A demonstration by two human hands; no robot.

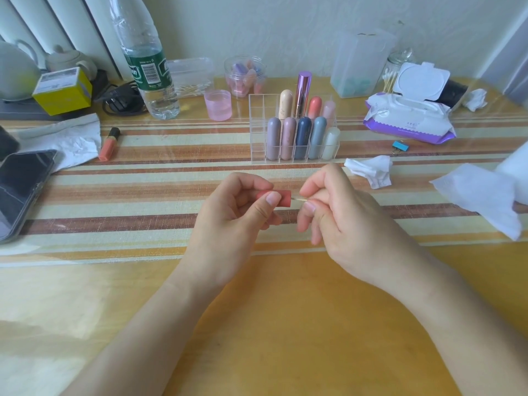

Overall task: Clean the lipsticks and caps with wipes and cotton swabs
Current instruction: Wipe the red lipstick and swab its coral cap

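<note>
Item under inspection: a coral-pink cylindrical plastic cap (281, 198), held lying sideways just above the striped woven mat (143, 201) at the middle of the yellow worktop (285, 324), open end facing right.

The left hand (228, 221) grips the cap, its fingers (251, 181) curled over the top and the thumb pressed on the near side. The right hand (343, 221) pinches a thin wooden-stemmed cotton swab (298, 199) between thumb and fingers (311, 184). The swab's tip sits at the cap's mouth; how far it enters cannot be determined.

Directly behind the hands stands a clear acrylic grid organiser (257, 130) holding upright lipsticks (303, 138) in mauve, pink, navy, grey-blue, white, cream, coral and metallic purple. Its left compartments hold nothing.

Just right of the hands lies a crumpled white wipe (368, 170). Near it is a small blue binder clip (400, 146). Beyond that sits a purple-and-white wipes pack (405, 121), lid raised. A glass jar of cotton swabs (390, 78) stands behind the pack.

At the left: a coral lip-gloss tube with black cap (108, 145) beside a flat white tissue (68, 138), and a dark phone (23, 184) at the edge. A clear water bottle (145, 61) and a pink translucent cup (217, 105) stand at the back.
</note>
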